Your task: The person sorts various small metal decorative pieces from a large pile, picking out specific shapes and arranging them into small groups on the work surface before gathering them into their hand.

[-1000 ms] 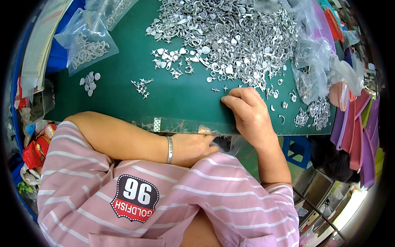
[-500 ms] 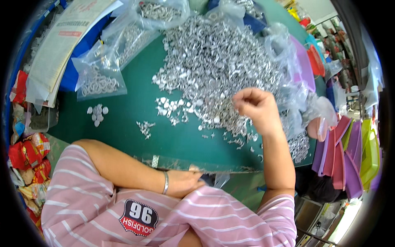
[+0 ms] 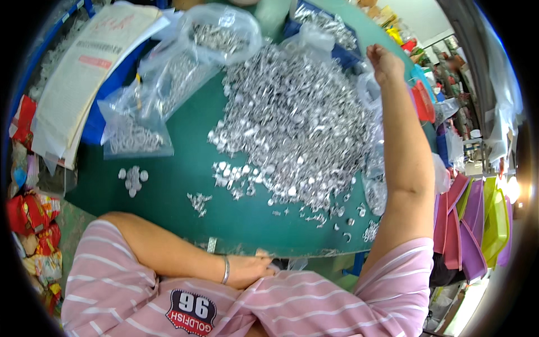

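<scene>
A large heap of small silver metal charms [image 3: 297, 118] lies on the green tabletop [image 3: 149, 224]. My right hand [image 3: 387, 64] is stretched over the far right of the table, beside the blue bin [image 3: 345, 51]; its fingers are curled together, and anything in them is too small to see. My left hand [image 3: 247, 271] rests low at my lap by the table's near edge, its fingers bent and partly hidden. In front of the heap lie a small group of round silver discs [image 3: 133, 180], a little cluster of charms [image 3: 199, 203] and a looser patch of star-shaped and round pieces [image 3: 233, 177].
Clear plastic bags of metal parts [image 3: 137, 135] lie at the left, with an open bag [image 3: 219, 36] behind them. Papers [image 3: 92, 62] cover a blue box on the far left. Coloured plastic trays [image 3: 477, 224] hang at the right. Red packets [image 3: 33, 213] lie at the left.
My right hand has moved from above the heap's near right side to the far right, its arm now extended. My view has shifted slightly; my left hand stays at my lap.
</scene>
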Tool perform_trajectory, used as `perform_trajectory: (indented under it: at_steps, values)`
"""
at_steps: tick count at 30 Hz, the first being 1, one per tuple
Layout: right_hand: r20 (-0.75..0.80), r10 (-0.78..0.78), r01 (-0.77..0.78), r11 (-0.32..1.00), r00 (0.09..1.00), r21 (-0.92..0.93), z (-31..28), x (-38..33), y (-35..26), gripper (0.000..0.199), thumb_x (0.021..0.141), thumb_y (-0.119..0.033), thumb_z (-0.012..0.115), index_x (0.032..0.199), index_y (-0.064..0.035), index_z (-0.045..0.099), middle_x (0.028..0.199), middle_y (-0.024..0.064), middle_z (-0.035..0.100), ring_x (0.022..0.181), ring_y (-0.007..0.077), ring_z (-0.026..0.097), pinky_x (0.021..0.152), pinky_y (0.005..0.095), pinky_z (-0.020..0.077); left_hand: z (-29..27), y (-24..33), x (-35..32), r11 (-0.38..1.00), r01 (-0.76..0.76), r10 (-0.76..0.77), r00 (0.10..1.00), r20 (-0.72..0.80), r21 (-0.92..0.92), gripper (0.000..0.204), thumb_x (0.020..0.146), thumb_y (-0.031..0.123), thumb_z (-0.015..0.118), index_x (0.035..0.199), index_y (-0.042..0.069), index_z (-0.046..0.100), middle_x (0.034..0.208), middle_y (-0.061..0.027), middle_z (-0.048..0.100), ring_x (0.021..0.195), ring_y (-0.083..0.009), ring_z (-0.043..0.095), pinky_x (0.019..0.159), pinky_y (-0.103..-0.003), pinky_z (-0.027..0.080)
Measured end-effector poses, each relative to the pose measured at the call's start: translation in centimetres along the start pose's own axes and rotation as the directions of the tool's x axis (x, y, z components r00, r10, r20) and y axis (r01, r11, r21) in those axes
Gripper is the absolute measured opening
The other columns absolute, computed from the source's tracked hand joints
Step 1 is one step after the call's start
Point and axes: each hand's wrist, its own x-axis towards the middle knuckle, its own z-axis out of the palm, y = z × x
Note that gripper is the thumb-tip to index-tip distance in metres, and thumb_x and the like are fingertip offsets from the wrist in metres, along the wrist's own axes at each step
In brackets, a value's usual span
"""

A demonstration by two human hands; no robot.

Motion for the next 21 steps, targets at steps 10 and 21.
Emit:
perform_trajectory:
  at_steps: [10,21]
  values:
    - [0.925,-0.295,0.797,0.604,0.240,-0.014,6.6,-29.8,2.7,0.027,0.073,0.004,0.060,0.099,-0.0021,0.067,0.099,0.0108,0.067,0.092,0.0289,0.065,0.079,0.0361,0.0543,0.3,0.0,-0.2,0.995,-0.016,0.029,0.991,-0.132,0.104,0.022,0.081,0.014,0.055,0.092,-0.004,0.056,0.097,-0.0275,0.053,0.096,-0.0389,0.059,0.086,-0.041,0.048]
    - [0.954,-0.171,0.878,0.457,0.245,-0.143,-0.5,-36.2,3.0,0.031,0.067,0.000,0.067,0.098,0.0001,0.068,0.110,0.0125,0.064,0.098,0.0288,0.062,0.081,0.0384,0.0515,1.1,0.0,0.3,0.968,0.002,0.057,0.971,-0.231,0.250,0.017,0.081,0.017,0.055,0.078,0.001,0.061,0.090,-0.0214,0.056,0.089,-0.0335,0.060,0.078,-0.040,0.049]
